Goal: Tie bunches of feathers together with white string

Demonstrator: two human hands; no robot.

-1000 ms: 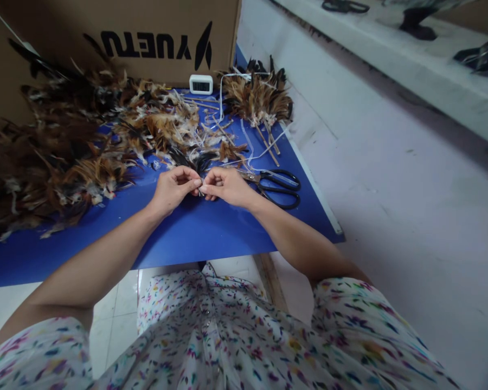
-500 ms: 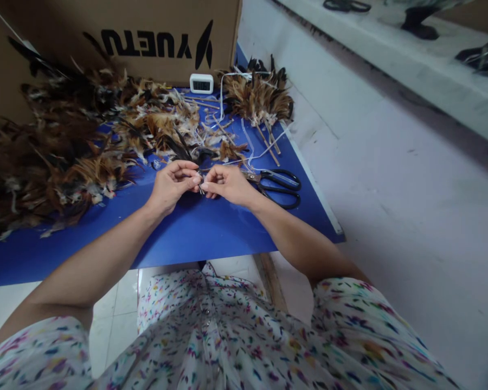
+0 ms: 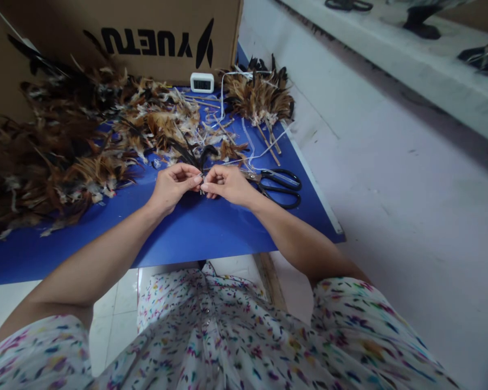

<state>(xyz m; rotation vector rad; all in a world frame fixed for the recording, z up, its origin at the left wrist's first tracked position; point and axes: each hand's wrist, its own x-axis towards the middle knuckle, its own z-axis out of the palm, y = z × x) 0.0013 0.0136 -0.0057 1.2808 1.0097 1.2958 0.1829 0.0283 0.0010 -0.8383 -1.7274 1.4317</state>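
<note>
Above the blue table my two hands meet, fingertips almost touching. A small bunch of dark feathers fans out beyond them, its quill ends showing between the fingers. My left hand pinches the bunch near its base. My right hand is closed at the same quills, thumb against forefinger; whatever it pinches is too small to make out. Just right of my right hand lie black-handled scissors, their blades partly hidden behind it.
Brown and black feathers are heaped across the left and back. A bundle of feathers on sticks lies back right, with white ribbon near it. A small white digital clock stands before a cardboard box. The wall borders the right side.
The dark feathers between my hands have swung more upright and now spread apart, one curling to the right. Both hands stay in nearly the same place.
</note>
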